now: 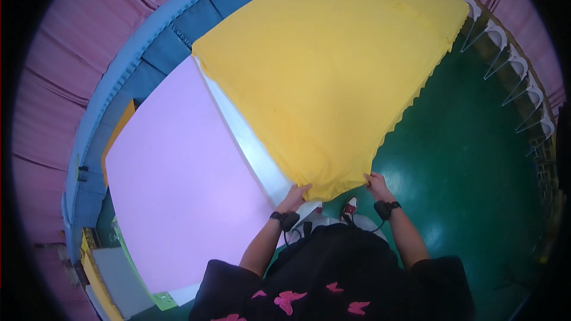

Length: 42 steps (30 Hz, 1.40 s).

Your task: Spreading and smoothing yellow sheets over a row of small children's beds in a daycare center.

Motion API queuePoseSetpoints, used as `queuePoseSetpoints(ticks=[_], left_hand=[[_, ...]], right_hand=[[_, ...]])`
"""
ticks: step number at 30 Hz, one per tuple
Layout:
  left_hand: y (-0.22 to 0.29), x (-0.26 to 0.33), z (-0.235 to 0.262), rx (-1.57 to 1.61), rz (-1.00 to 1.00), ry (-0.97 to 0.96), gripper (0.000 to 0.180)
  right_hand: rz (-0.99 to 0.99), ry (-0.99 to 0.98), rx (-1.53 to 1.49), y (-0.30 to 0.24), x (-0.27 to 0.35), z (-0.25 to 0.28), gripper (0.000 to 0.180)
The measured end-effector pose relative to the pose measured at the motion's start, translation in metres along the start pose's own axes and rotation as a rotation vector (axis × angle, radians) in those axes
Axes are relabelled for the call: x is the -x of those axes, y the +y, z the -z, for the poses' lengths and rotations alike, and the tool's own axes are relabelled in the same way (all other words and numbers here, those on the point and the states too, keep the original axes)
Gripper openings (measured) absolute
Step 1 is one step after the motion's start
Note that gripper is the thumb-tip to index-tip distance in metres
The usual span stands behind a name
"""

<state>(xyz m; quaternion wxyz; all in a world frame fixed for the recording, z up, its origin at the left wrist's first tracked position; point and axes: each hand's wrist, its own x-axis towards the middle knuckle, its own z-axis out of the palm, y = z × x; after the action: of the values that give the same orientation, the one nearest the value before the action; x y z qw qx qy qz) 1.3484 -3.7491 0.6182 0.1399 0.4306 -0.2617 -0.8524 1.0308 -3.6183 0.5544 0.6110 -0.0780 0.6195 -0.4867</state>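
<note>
A large yellow cloth cover [333, 71] lies over a broad flat surface, its right edge rippled and its near end bunched into folds. My left hand [294, 196] pinches the near left corner of this cover. Farther right, my right hand [376, 184] grips the near right corner, with the gathered fabric sagging between both hands. Beside the cover's left edge runs a bare white strip [241, 131]. Left of that strip lies a wide lavender surface [184, 172], which neither hand touches; the left forearm passes over its near right part.
Blue padded panels [160, 50] curve along the far left, before pink curtains [65, 83]. Several white chairs [517, 62] line the right wall beyond the green floor [440, 172]. A grey panel with yellow edging [122, 276] stands at lower left. My shoe [350, 205] shows below the cover.
</note>
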Motion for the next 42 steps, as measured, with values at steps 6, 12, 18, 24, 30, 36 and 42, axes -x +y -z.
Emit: queuePoseSetpoints(ticks=[6, 12, 18, 24, 30, 36, 42], left_hand=[[0.001, -0.02, 0.005, -0.134, -0.049, -0.016, 0.046], [0.022, -0.005, -0.013, -0.227, 0.098, -0.019, 0.05], [0.009, -0.007, -0.019, -0.401, 0.05, 0.004, 0.049], [0.005, -0.014, -0.027, -0.687, 0.062, 0.057, 0.055], [-0.012, -0.007, -0.036, -0.217, 0.04, -0.03, 0.056], [-0.024, -0.012, -0.051, 0.068, -0.04, -0.051, 0.053], [-0.008, -0.021, -0.027, -0.57, 0.019, -0.036, 0.052]], right_hand=[[0.137, 0.055, 0.32, -0.023, -0.015, -0.012, 0.016], [0.209, 0.066, 0.307, -0.022, -0.012, 0.003, 0.017], [0.035, 0.064, 0.37, 0.0, -0.028, 0.021, 0.018], [0.236, 0.476, 0.381, -0.004, -0.03, 0.008, 0.038], [-0.11, -0.34, 0.238, -0.06, 0.035, -0.061, 0.03], [-0.016, -0.319, 0.15, -0.061, 0.03, -0.077, 0.016], [0.073, -0.299, 0.375, -0.032, 0.005, -0.06, 0.016]])
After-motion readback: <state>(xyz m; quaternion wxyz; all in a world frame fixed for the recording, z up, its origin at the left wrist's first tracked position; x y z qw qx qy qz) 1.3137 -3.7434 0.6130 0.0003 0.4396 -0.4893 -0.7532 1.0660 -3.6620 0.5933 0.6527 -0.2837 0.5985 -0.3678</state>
